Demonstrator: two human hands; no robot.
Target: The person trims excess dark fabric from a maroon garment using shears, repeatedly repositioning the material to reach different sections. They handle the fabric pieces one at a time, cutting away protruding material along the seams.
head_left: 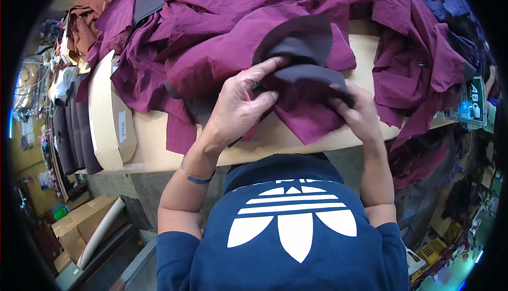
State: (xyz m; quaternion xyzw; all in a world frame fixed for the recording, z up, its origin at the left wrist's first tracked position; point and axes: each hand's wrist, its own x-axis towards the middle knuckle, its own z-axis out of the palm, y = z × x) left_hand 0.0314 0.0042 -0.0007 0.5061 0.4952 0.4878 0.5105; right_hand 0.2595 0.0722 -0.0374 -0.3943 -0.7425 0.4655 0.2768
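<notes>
1. Cluttered workroom, cartons [87, 222] down on the floor to my left, a pale desk [233, 157] running across in front of me. Rust-coloured cloth [98, 13] at the far left, a stiff card sheet [103, 116] nearer in.
2. Plum cloth [211, 15] is heaped loosely over much of the desk; more of it lies to the right, by a labelled bag [472, 103].
3. The two-tone piece [312, 74], charcoal joined to plum, is between my hands above the desk's near edge, its charcoal part curled and its plum part hanging.
4. Left hand [233, 103]: thumb and forefinger spread apart, tips against the charcoal part. Whether the other fingers pinch anything, I cannot tell.
5. Right hand [361, 112]: slightly blurred, thumb and fingers pinching the charcoal border at its right end.
6. Handling, my judgement: light, limp, creases readily, unlikely to break. The charcoal looks a little firmer, holding its curve; the plum should slump wherever unsupported.
7. Best hold: a fingertip pinch on the charcoal border at both ends, light tension between. Gripping mid-panel would bunch it; hard pulling could skew the edge or drag neighbouring plum layers along.
</notes>
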